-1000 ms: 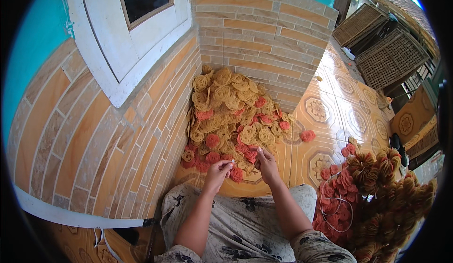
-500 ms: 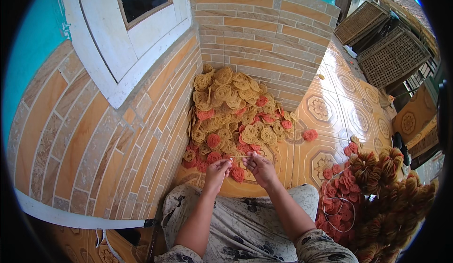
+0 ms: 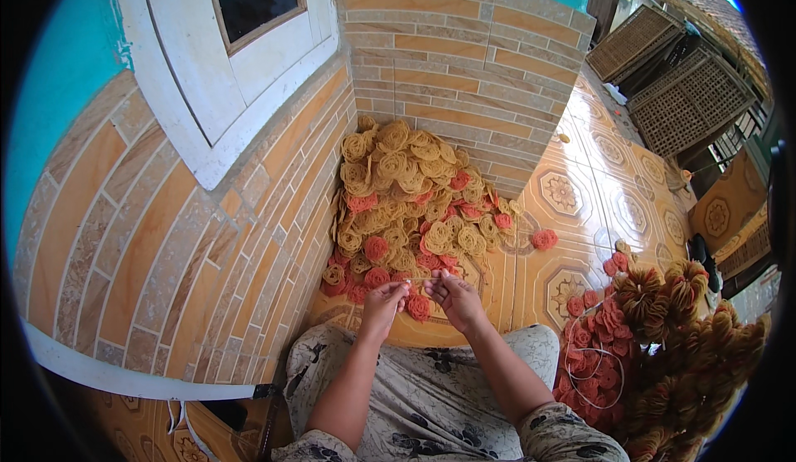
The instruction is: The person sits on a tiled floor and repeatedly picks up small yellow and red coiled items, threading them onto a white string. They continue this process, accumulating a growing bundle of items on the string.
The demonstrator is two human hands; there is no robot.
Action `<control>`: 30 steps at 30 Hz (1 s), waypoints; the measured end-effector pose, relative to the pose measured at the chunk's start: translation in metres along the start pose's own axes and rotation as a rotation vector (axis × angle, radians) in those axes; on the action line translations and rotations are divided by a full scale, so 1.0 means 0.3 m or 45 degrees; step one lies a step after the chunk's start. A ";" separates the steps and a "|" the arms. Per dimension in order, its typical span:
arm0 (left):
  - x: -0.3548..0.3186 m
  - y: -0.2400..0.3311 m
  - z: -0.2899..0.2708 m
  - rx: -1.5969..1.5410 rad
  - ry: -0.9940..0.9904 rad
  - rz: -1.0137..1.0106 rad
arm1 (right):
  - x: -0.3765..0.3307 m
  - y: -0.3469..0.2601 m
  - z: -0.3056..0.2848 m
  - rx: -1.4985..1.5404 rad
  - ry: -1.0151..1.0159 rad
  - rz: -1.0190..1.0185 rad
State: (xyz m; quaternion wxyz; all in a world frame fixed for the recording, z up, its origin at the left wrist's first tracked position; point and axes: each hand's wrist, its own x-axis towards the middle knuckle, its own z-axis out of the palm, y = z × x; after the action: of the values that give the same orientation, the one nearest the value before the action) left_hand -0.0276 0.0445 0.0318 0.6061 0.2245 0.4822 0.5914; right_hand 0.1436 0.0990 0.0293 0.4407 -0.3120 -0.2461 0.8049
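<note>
- The person sits on the tiled floor (image 3: 580, 213) in a corner made by two brick-tile walls (image 3: 464, 56), with the legs under a patterned grey cloth (image 3: 431, 396)
- Both hands are raised close together just above the near edge of the loose pile of crackers (image 3: 406, 205)
- The left hand (image 3: 385, 300) has its fingers curled and pinched together; it seems to pinch a thin pale thread or a very small piece, but the thing itself is too small to tell
- The right hand (image 3: 452, 292) is also closed in a pinch, fingertips turned toward the left hand, almost touching it; a red cracker (image 3: 419, 306) lies just under and between the two hands, and I cannot tell if a finger touches it
- The loose pile holds many round, coiled crackers, yellow and red mixed, leaning against the corner of the walls and spreading over the floor in front of the knees
- At the right side of the person lies a big heap of bundled crackers (image 3: 672, 338), red ones near the knee and yellow-brown ones farther, with a thin white string (image 3: 593, 362) looping over the red ones
- My judgement: the bundled heap is the finished part, and it is already large; the loose pile in the corner is what is left, and it is also large, so the work looks about in the middle
- One single red cracker (image 3: 545, 239) lies apart on the floor, between the pile and the heap
</note>
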 end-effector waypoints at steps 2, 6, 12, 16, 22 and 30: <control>0.001 0.000 -0.001 -0.001 0.006 -0.002 | 0.001 0.003 -0.001 -0.009 0.006 0.004; 0.001 0.000 -0.004 -0.002 0.015 -0.007 | -0.001 0.006 0.000 -0.005 0.003 0.014; 0.000 -0.004 -0.010 -0.019 0.049 -0.007 | -0.012 0.024 0.018 0.004 -0.015 0.005; -0.001 -0.009 -0.026 -0.003 0.063 -0.034 | -0.026 0.039 0.033 0.022 -0.025 0.011; -0.010 -0.019 -0.039 -0.052 0.044 0.009 | -0.042 0.049 0.039 0.021 -0.066 0.025; -0.029 -0.013 -0.049 -0.034 -0.021 0.012 | -0.042 0.058 0.026 -0.171 -0.122 -0.010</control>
State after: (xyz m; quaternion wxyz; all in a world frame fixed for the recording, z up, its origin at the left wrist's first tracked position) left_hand -0.0368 0.0313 0.0250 0.6102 0.2238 0.4682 0.5987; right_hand 0.1336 0.0785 0.0264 0.4096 -0.3011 -0.3215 0.7989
